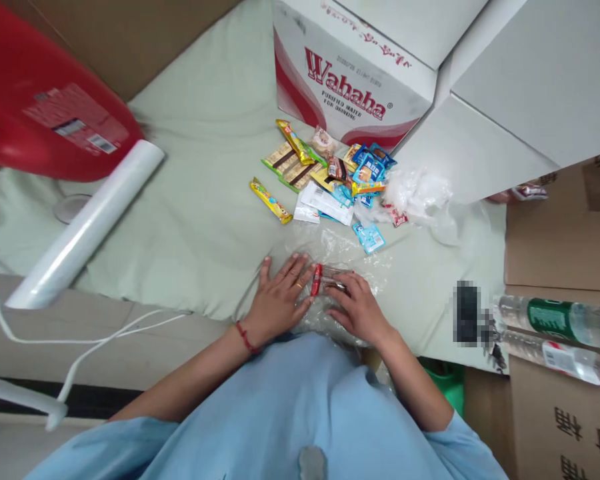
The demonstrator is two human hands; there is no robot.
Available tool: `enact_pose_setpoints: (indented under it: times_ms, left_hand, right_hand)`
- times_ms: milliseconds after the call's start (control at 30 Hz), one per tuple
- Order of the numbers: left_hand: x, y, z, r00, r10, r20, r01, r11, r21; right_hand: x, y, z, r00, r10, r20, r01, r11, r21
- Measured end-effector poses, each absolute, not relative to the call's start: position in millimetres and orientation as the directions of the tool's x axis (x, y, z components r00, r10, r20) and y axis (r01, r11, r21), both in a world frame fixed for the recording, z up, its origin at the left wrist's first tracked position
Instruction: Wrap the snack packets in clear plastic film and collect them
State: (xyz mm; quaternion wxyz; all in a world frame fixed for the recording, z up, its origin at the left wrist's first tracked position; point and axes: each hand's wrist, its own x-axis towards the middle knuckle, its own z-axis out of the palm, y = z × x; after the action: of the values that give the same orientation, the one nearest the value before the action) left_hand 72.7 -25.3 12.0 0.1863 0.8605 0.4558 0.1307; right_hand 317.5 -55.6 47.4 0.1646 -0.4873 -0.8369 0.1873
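Observation:
My left hand (279,298) lies flat with fingers spread on a clear plastic bag (337,257) on the pale green cloth. My right hand (359,308) rests beside it on the same bag, fingers stretched out and pressing down. Between the two hands, inside or under the plastic, lies a small red wrapped snack (317,280). A red cord sits round my left wrist. Further away lies a heap of snack packets (330,177), with a yellow stick packet (271,200) at its left and a blue sachet (369,237) nearest the bag.
A Wahaha water carton (350,80) stands behind the heap, white boxes (525,87) to its right. Crumpled clear plastic (420,200) lies right of the snacks. A roll of plastic film (87,227) and a red object (40,100) are at left; water bottles (555,320) on brown cartons at right.

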Motion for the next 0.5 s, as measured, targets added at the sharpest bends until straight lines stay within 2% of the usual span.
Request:
enact_pose_setpoints:
  times_ms: [133, 233, 400, 500]
  left_hand:
    - [64, -25, 15, 0.607, 0.795, -0.011, 0.732, -0.554, 0.397]
    - [52, -19, 15, 0.624, 0.780, -0.042, 0.733, -0.566, 0.378]
    - [36, -7, 11, 0.658, 0.752, -0.033, 0.708, -0.603, 0.368]
    - [34, -5, 11, 0.666, 0.746, -0.003, 0.694, -0.618, 0.369]
  right_hand:
    - [326, -62, 27, -0.324, 0.937, 0.131, 0.804, 0.345, -0.485]
    - [332, -61, 20, -0.288, 0.948, 0.139, 0.815, 0.319, -0.483]
    - [343, -54, 28, -0.311, 0.943, 0.119, 0.777, 0.324, -0.540]
    - [366, -36, 36, -0.189, 0.966, 0.175, 0.799, 0.255, -0.544]
